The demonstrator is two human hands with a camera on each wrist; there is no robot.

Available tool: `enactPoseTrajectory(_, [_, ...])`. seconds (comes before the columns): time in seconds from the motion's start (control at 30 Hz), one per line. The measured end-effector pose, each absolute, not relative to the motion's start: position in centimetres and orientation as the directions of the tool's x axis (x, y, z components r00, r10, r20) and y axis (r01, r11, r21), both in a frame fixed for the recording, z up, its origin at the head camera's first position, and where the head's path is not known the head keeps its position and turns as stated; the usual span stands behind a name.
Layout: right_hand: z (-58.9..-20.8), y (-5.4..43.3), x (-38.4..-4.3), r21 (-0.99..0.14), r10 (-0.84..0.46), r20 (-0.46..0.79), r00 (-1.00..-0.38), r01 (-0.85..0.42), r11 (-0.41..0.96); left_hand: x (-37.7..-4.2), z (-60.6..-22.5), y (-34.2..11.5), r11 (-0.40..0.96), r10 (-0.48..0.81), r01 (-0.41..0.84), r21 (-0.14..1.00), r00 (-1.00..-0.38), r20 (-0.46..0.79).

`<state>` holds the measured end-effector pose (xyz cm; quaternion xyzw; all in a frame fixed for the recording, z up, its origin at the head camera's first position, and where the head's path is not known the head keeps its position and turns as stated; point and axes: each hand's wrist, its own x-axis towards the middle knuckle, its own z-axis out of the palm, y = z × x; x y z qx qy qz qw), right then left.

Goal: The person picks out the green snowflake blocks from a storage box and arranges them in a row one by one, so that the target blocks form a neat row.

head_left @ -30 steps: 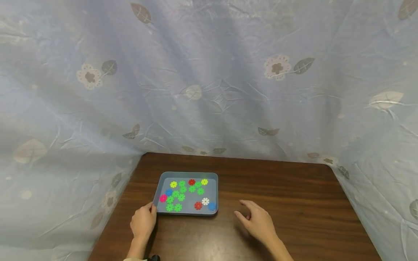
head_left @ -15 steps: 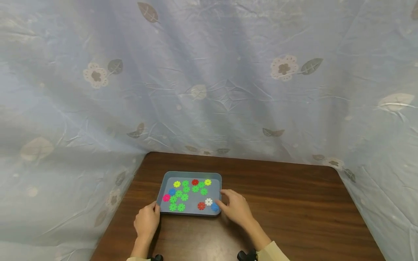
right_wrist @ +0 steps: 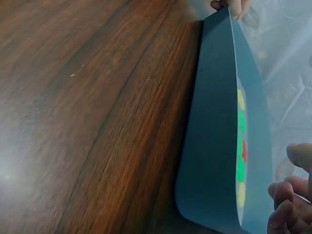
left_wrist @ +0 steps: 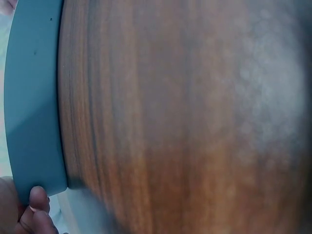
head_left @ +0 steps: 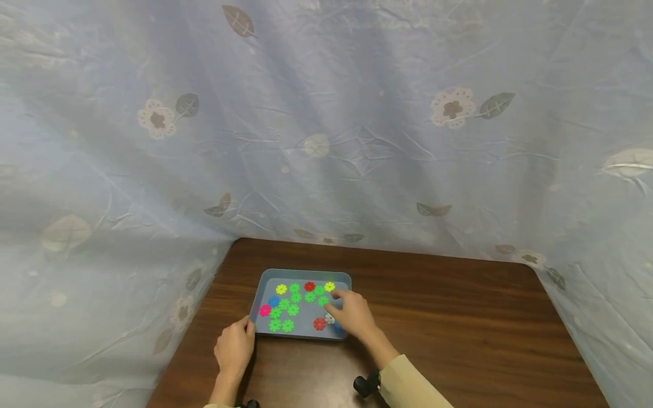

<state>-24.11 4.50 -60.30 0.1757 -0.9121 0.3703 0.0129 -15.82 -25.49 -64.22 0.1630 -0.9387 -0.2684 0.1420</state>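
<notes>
A shallow blue-grey tray (head_left: 305,313) lies on the table, holding several flat, notched flower-shaped plastic discs. Most are green; others are yellow, red, blue, pink and white. My left hand (head_left: 234,345) grips the tray's near left corner, thumb on the rim; its fingertips (left_wrist: 39,200) show at that corner in the left wrist view. Over the tray's right side hovers my right hand (head_left: 355,315), thumb and forefinger apart beside a green disc (head_left: 323,301). It partly covers the white disc (head_left: 330,319) and a blue one. The right wrist view shows nothing between its fingers (right_wrist: 298,157).
The brown wooden table (head_left: 449,317) extends to the right of the tray and in front of it. A pale curtain (head_left: 326,187) with leaf and flower prints hangs behind the table and along both sides.
My right hand has moved left from the bare table, past the tray's right edge, to above the discs. The left hand keeps its grip on the corner. The head view has shifted slightly.
</notes>
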Motion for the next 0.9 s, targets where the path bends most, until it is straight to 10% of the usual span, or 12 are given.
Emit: enactPoseTrajectory(0.9, [-62.2,0.3,-26.1,-0.432,-0.2,0.025,-0.979,-0.191,0.881,-15.5,-64.2,-25.6,0.798,-0.384,-0.243,0.551,-0.91,0.155])
